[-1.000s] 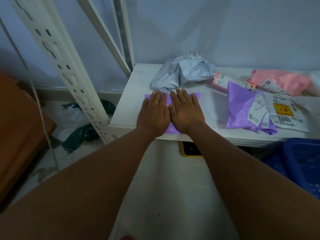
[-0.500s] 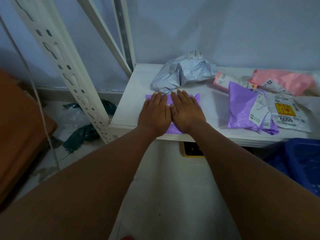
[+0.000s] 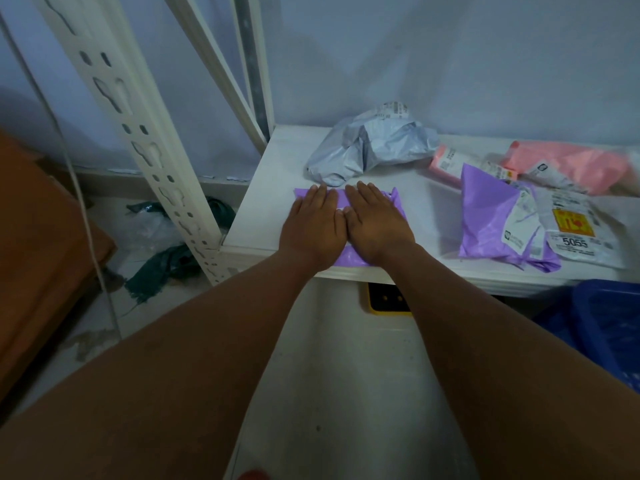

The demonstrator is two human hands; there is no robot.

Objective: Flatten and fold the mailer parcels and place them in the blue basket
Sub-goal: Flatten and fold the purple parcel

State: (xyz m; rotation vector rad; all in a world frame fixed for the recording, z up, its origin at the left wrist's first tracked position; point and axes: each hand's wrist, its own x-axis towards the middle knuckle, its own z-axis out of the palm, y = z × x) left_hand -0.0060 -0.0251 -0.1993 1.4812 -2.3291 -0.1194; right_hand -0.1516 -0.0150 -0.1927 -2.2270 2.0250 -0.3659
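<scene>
Head view — left grip [image 3: 313, 226], right grip [image 3: 376, 224], flat on purple mailer [image 3: 349, 256]

A white shelf [image 3: 266, 220] holds a grey mailer [image 3: 374, 147], purple mailers [image 3: 485, 216], pink mailers [image 3: 571, 164].

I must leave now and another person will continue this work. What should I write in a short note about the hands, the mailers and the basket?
Hands: left hand and right hand lie flat, side by side, pressing the purple mailer at the front edge of the white shelf.
Things: crumpled grey mailer behind it; second purple mailer, white labelled mailer and pink mailers to the right; blue basket at lower right, below the shelf.
Done: this mailer is being flattened.
Left: put it in the basket, then do the others.
</scene>
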